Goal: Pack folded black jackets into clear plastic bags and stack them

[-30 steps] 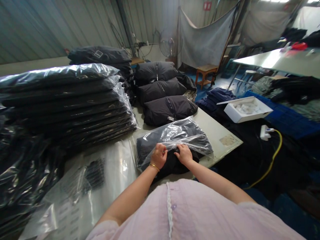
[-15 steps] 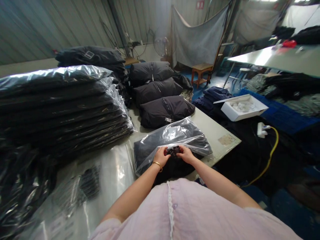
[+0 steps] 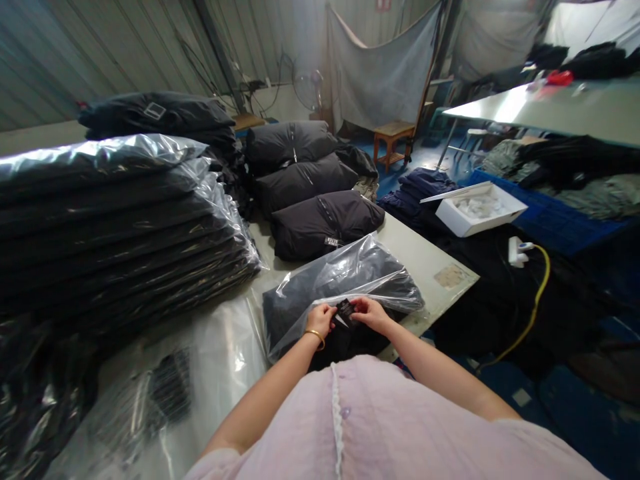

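Between my two hands is a small black label with pale print, pinched at both sides. My left hand, with a gold bangle at the wrist, closes on its left side. The fingers of my right hand close on its right side. Under and beyond them lies a folded black garment, partly inside a clear plastic bag. The bag's open edge runs just beyond my fingers. Whether the label is attached to the garment is hidden by my hands.
Bagged black garments are stacked high on the left. Folded dark jackets lie behind the bag. Flat clear bags cover the table's near left. Right of the table edge are a white box and a yellow cable.
The label between my hands has turned so that its printed face shows, with a small white piece visible. My hands stay nearly in place; the whole view has shifted slightly.
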The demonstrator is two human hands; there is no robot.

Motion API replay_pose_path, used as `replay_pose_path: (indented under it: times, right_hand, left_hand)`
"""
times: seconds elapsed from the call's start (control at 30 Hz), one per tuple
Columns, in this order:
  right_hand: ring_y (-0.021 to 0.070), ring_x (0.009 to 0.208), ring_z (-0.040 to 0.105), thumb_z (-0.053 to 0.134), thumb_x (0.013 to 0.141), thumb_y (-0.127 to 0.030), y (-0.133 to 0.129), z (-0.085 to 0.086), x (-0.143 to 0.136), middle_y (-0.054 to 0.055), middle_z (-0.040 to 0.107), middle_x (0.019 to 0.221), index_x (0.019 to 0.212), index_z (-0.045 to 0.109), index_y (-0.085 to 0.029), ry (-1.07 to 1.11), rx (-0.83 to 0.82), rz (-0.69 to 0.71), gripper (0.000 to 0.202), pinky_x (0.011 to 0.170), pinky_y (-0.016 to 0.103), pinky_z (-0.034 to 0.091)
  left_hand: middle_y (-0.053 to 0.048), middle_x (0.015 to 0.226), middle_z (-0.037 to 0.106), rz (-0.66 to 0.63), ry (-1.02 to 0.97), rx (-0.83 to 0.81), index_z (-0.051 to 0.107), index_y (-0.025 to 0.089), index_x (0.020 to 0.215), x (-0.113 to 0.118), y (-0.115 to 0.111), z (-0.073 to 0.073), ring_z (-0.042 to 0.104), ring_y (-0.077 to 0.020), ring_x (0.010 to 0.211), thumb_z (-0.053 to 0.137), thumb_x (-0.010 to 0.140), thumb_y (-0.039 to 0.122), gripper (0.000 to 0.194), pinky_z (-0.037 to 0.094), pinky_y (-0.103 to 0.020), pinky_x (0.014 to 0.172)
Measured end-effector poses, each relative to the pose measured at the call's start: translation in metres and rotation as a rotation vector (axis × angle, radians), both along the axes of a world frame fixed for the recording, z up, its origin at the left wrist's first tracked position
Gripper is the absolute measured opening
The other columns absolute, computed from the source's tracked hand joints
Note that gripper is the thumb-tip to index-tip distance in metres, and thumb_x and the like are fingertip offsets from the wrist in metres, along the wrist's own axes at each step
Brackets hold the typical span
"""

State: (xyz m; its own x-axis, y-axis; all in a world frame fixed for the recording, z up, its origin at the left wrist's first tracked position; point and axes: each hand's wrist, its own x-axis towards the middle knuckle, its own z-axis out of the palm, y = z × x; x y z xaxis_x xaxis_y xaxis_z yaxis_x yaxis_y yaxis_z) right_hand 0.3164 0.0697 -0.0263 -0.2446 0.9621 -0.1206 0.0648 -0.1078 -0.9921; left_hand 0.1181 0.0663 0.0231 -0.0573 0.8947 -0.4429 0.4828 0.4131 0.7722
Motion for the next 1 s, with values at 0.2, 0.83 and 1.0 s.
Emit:
replay_pose_path:
  times: [0.2, 0.83, 1.0]
  right_hand:
    - [0.0184, 0.076, 0.063, 0.070, 0.064, -0.033, 0.003, 0.004, 0.003, 0.001, 0.071, 0.083, 0.087, 0.067, -0.019, 0.089, -0.066, -0.008, 0.026, 0.076, 0.034, 0.050]
    - [0.0224, 0.083, 0.064, 0.076, 0.059, -0.035, -0.004, 0.016, 0.001, 0.003, 0.072, 0.089, 0.091, 0.069, -0.018, 0.211, -0.120, -0.136, 0.037, 0.082, 0.036, 0.049]
    - [0.0229, 0.084, 0.065, 0.075, 0.060, -0.037, -0.004, 0.012, 0.003, 0.004, 0.073, 0.091, 0.092, 0.067, -0.018, 0.198, -0.114, -0.113, 0.037, 0.083, 0.038, 0.050]
  left_hand:
    - [0.007, 0.043, 0.050, 0.018, -0.012, 0.001, 0.068, 0.019, 0.100, -0.003, 0.001, -0.009, 0.050, -0.0102, 0.039, 0.051, 0.089, 0.029, 0.022, 0.038, -0.019, 0.043]
    - [0.006, 0.049, 0.053, -0.020, 0.088, 0.080, 0.067, 0.017, 0.099, -0.004, -0.009, -0.008, 0.051, -0.0086, 0.043, 0.049, 0.091, 0.022, 0.020, 0.040, -0.020, 0.053]
    - [0.001, 0.058, 0.063, -0.076, 0.221, 0.089, 0.068, 0.019, 0.105, -0.002, -0.013, 0.006, 0.059, -0.0115, 0.052, 0.047, 0.092, 0.024, 0.025, 0.043, -0.022, 0.059]
